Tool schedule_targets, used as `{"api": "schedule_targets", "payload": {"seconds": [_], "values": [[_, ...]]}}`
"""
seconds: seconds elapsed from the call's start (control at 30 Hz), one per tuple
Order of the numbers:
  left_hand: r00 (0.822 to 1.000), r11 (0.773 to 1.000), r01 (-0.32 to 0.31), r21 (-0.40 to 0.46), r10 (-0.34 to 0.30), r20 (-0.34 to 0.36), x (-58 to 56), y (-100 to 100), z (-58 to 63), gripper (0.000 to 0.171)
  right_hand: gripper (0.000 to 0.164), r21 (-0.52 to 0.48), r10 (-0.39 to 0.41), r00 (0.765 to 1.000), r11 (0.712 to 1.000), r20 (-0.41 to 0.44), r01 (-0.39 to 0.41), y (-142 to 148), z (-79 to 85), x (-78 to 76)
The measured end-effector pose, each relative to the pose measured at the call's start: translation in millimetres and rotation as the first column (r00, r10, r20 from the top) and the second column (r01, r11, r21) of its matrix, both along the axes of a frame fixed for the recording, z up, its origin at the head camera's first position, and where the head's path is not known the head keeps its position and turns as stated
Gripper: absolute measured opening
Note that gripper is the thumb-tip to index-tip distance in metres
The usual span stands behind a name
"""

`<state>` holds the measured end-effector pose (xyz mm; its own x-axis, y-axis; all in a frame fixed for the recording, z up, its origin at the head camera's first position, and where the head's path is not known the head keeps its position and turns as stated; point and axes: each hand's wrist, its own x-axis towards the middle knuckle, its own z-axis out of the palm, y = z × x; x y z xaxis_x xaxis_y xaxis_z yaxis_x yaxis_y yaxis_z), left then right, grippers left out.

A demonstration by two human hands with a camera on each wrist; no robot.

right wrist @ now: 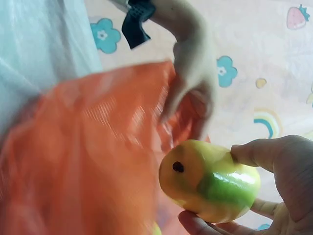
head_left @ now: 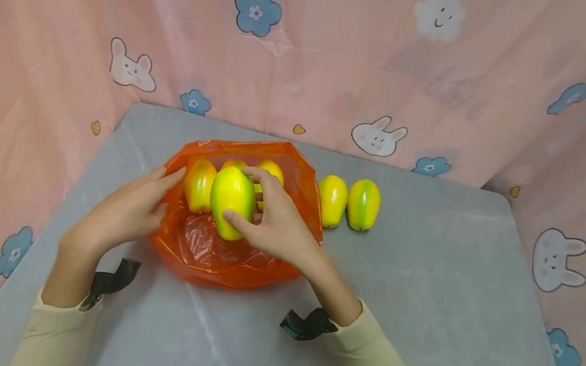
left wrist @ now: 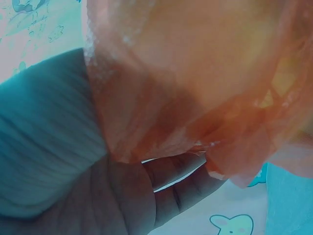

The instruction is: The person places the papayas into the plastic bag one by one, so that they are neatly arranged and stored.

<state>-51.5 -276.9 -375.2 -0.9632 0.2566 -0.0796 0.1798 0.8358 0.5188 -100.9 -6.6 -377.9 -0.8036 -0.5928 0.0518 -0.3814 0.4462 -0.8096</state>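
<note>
My right hand (head_left: 279, 222) grips a yellow-green papaya (head_left: 231, 202) between thumb and fingers, over the mouth of an orange plastic bag (head_left: 234, 278). A dark stem spot shows on the end of this papaya in the right wrist view. My left hand (head_left: 126, 209) holds the bag's left rim, thumb on the near side; in the left wrist view the film covers part of the fingers. Several more papayas, one of them a yellow papaya (head_left: 199, 185), lie inside the bag, partly hidden behind the held one and my right hand.
Right of the bag, two papayas stand side by side on the grey table: a left papaya (head_left: 332, 201) and a right papaya (head_left: 364, 204) with a green stripe. A pink patterned curtain (head_left: 310, 60) rises behind the table (head_left: 441, 291) and along its sides.
</note>
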Motion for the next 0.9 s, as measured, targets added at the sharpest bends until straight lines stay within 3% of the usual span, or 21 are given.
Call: {"api": "schedule_targets", "payload": {"seconds": [0.17, 0.47, 0.9], "values": [[1.000, 1.000, 0.000, 0.003, 0.000, -0.013, 1.7, 0, -0.6, 0.073, 0.073, 0.056, 0.008, 0.999, 0.998, -0.037, -0.005, -14, -11.0, 10.6], [1.000, 1.000, 0.002, -0.012, -0.002, -0.004, 3.2, 0, -0.7, 0.072, 0.072, 0.114, 0.001, 1.000, 0.993, 0.013, -0.003, -36, -29.4, 26.8], [1.000, 0.999, 0.018, -0.042, -0.019, -0.013, -0.7, 4, -5.7, 0.072, 0.073, 0.177, -0.072, 0.997, 0.982, -0.006, 0.071, -48, -53.9, 37.5]]}}
